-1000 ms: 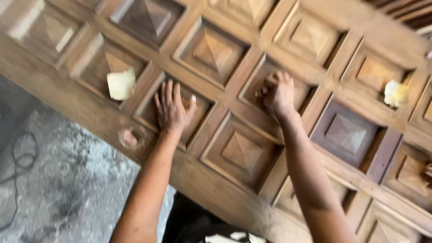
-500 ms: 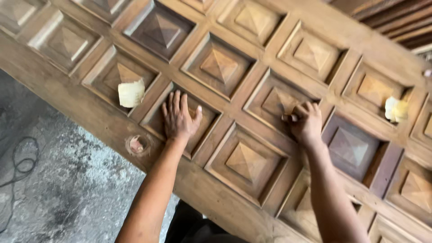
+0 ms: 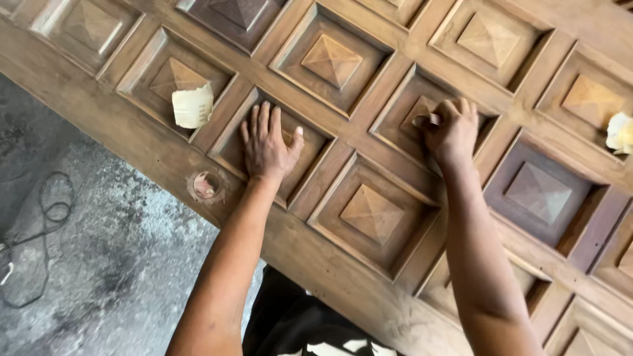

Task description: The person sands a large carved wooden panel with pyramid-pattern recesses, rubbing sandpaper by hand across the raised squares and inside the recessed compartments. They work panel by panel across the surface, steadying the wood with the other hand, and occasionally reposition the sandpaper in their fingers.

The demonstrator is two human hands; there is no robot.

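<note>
A large wooden door (image 3: 369, 132) lies flat and slantwise across the view, carved in square sunken panels, each with a raised pyramid at its middle. Most panels are pale brown; one near the right hand is darker. A round lock hole (image 3: 206, 185) sits close to the door's near edge. The left hand (image 3: 267, 146) lies flat, fingers spread, palm down inside one panel, holding nothing. The right hand (image 3: 452, 129) is curled, fingers bent tight, pressed into the neighbouring panel; what it grips is hidden. A folded sheet of sandpaper (image 3: 192, 106) rests in another panel. Below lies grey concrete floor (image 3: 99, 264) with a looped cable (image 3: 39, 231)
</note>
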